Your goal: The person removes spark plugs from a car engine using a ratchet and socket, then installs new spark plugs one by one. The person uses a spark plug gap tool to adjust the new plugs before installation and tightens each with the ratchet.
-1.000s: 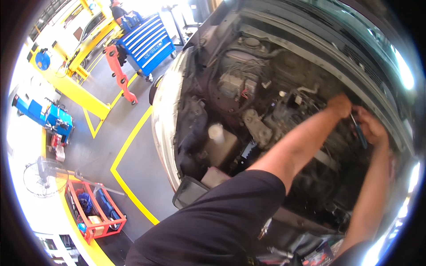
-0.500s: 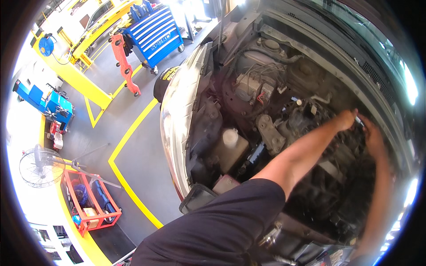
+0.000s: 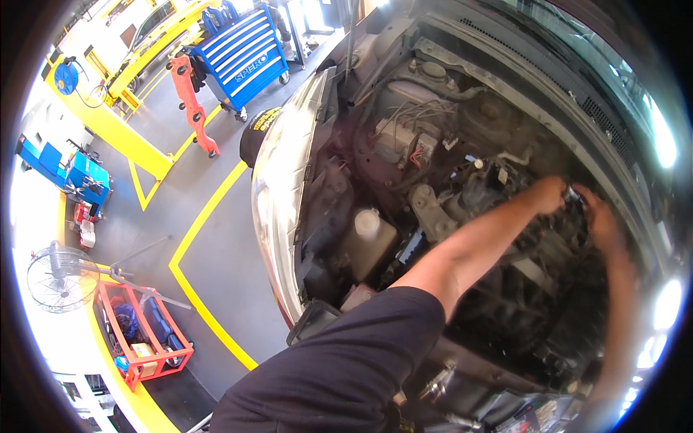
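Observation:
Both arms reach over the car's engine bay toward its back right. My left hand is curled closed beside a small silver tool or part; what its fingers hold is hidden. My right hand, smeared by motion, grips that silver piece from the right with fingertips raised. A capped fluid reservoir sits left of my left forearm, with a battery-like block of hoses and wires farther back and the pale headlamp at the bay's left edge.
The hood and windscreen edge curve along the right. On the left stand a blue tool chest, a coral creeper board, yellow lift posts, a fan and a red tool trolley. A dark cap-like object shows beyond the headlamp.
The dark blue-handled tool that hung upright in my right hand a second ago is now mostly hidden, with only silver showing between my hands. My view has shifted slightly.

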Demonstrator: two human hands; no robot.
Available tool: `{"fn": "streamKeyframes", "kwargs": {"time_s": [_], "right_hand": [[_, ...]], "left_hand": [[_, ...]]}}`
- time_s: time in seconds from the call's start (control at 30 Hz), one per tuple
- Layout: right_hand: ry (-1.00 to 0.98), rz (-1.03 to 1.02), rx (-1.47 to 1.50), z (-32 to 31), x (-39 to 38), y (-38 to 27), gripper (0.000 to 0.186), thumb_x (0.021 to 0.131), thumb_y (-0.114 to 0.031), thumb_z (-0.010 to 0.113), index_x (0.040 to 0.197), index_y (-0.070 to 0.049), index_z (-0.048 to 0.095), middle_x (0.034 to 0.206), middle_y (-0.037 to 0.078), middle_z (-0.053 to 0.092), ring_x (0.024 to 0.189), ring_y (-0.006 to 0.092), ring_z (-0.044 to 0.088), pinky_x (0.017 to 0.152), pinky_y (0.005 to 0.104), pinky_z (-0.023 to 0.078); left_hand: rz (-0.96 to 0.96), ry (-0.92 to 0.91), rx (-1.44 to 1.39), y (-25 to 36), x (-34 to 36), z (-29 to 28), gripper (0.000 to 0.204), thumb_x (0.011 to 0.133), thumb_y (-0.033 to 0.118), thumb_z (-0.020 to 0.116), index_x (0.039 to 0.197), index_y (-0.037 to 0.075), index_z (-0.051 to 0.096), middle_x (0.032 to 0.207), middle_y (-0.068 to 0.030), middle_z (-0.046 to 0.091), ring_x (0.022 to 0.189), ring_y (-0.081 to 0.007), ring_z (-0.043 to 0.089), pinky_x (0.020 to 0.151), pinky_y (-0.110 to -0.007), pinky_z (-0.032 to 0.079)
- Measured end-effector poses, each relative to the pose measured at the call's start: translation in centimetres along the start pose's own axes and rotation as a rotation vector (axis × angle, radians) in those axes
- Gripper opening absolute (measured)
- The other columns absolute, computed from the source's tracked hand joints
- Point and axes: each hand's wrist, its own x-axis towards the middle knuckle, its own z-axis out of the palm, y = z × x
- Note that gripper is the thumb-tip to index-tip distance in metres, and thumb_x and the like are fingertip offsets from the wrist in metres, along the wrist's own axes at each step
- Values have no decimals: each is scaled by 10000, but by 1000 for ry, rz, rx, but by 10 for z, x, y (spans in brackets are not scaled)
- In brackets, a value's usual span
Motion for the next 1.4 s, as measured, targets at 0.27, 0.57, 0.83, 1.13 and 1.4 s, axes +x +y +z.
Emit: {"fn": "streamKeyframes", "kwargs": {"time_s": [0.27, 0.57, 0.83, 1.13, 1.4], "right_hand": [[77, -16, -33, 14, -7, 4, 593, 861, 151, 397, 1364, -127, 540, 1278, 200, 605, 1213, 360, 565, 994, 418, 453], [32, 392, -202, 11, 1, -16, 407, 1046, -339, 406, 1334, -98, 563, 1261, 230, 604, 1193, 413, 547, 1011, 466, 421], [101, 398, -438, 51, 2, 29, 439, 1052, -364, 371, 1331, -80, 558, 1207, 253, 617, 1134, 430, 567, 965, 518, 434], [-69, 392, -219, 39, 7, 12, 547, 1056, -438, 330, 1382, -30, 493, 1372, 237, 530, 1285, 397, 490, 1085, 485, 367], [-80, 52, -247, 20, 26, 51, 463, 1058, -397, 385, 1379, -72, 459, 1375, 150, 509, 1320, 330, 453, 1101, 437, 357]], "left_hand": [[-50, -5, -127, 5, -9, -8, 132, 796, 133, 695, 898, 58, 733, 905, -188, 707, 888, -345, 683, 807, -427, 513], [-32, 12, -87, 11, -14, -7, 151, 811, 137, 664, 925, 54, 720, 928, -188, 703, 911, -368, 671, 820, -450, 514], [-3, 50, 22, 0, -11, -1, 203, 795, 179, 695, 942, 40, 705, 935, -201, 693, 923, -390, 662, 829, -473, 516], [-78, -20, 218, 1, -11, 1, 338, 753, 315, 796, 967, 61, 739, 968, -195, 707, 945, -372, 674, 855, -459, 531], [-81, -140, 140, 22, -10, -30, 263, 831, 277, 732, 1023, 97, 726, 975, -137, 725, 930, -298, 690, 849, -415, 513]]}}
